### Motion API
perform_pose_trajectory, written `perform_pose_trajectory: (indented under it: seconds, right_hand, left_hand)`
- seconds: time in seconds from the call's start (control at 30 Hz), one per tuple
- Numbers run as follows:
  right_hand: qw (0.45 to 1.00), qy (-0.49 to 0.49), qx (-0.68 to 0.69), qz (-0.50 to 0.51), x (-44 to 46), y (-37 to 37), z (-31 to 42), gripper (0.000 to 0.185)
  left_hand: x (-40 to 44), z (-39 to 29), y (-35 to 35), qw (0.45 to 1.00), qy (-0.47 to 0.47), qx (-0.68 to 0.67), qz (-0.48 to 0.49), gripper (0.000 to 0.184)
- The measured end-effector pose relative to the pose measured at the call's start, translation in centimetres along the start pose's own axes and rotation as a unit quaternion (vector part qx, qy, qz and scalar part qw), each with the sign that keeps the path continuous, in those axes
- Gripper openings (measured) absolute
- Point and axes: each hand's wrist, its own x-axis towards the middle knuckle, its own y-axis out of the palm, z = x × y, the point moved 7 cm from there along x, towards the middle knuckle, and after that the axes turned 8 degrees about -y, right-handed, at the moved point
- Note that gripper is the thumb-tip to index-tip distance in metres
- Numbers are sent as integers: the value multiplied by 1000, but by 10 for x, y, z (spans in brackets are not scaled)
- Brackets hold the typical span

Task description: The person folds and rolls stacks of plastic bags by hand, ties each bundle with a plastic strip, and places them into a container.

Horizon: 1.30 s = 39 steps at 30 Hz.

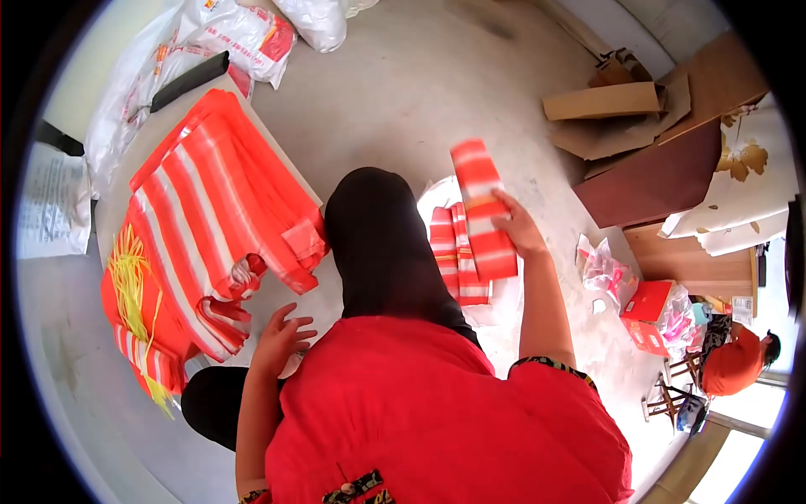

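My right hand is closed on the edge of a folded red-and-white striped bundle, held over more folded striped bundles in a white container right of my knee. My left hand has its fingers apart and holds nothing, near the crumpled lower edge of the striped sheets. Those red-and-white striped sheets lie in a large pile on a surface at the left. A bunch of yellow strips rests on the pile's left side.
White printed sacks lie at the upper left, beside a black bar. Opened cardboard is at the upper right. A red box and plastic bags stand at the right, near a seated person in orange.
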Motion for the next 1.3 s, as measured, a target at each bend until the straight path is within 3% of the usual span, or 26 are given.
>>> perform_pose_trajectory:
  seconds: [0.07, 0.2, 0.4, 0.43, 0.53, 0.57, 0.67, 0.77, 0.9, 0.97, 1.03, 1.13, 1.23, 1.3]
  right_hand:
    - [997, 46, -60, 2, -14, -17, -55, 70]
    - [997, 64, 32, 9, -25, -12, -137, 74]
    - [972, 134, 193, -30, -34, 16, -191, 71]
    - [986, 146, 76, 0, -32, 15, -215, 82]
    - [992, 121, 23, 16, -36, 23, -270, 87]
    - [989, 131, -65, 2, -34, 22, -278, 88]
    - [994, 50, -99, -18, -26, 28, -272, 88]
    - [995, 84, -43, -36, -17, 35, -251, 90]
    - [980, 98, -174, -3, -25, 44, -266, 102]
    - [991, 74, -109, 23, -46, 59, -251, 106]
    - [969, -9, -245, 42, -62, 64, -245, 113]
    - [903, 141, -378, 148, -83, 63, -269, 112]
    - [845, 201, -464, 173, -89, 66, -255, 110]
    - [813, 212, -500, 209, -83, 76, -208, 101]
  left_hand:
    - [7, 18, -12, 999, -31, -21, -22, 62]
    - [16, 40, -26, 997, -53, -56, -21, 65]
    - [11, 46, -36, 996, -49, -61, -46, 63]
    - [9, 46, -35, 996, -49, -63, -50, 63]
    - [4, 48, -37, 994, -47, -74, -58, 65]
    - [5, 53, -40, 994, -47, -79, -57, 66]
    - [11, 67, -45, 992, -53, -105, -53, 70]
    - [14, 76, -44, 988, -72, -127, -54, 72]
    - [13, 74, -44, 989, -81, -115, -56, 70]
    - [17, 79, -54, 989, -78, -108, -64, 69]
    - [23, 84, -60, 989, -74, -105, -74, 66]
    - [32, 98, -67, 986, -91, -116, -78, 63]
    - [33, 102, -60, 984, -111, -121, -69, 59]
    - [31, 102, -59, 985, -114, -115, -65, 56]
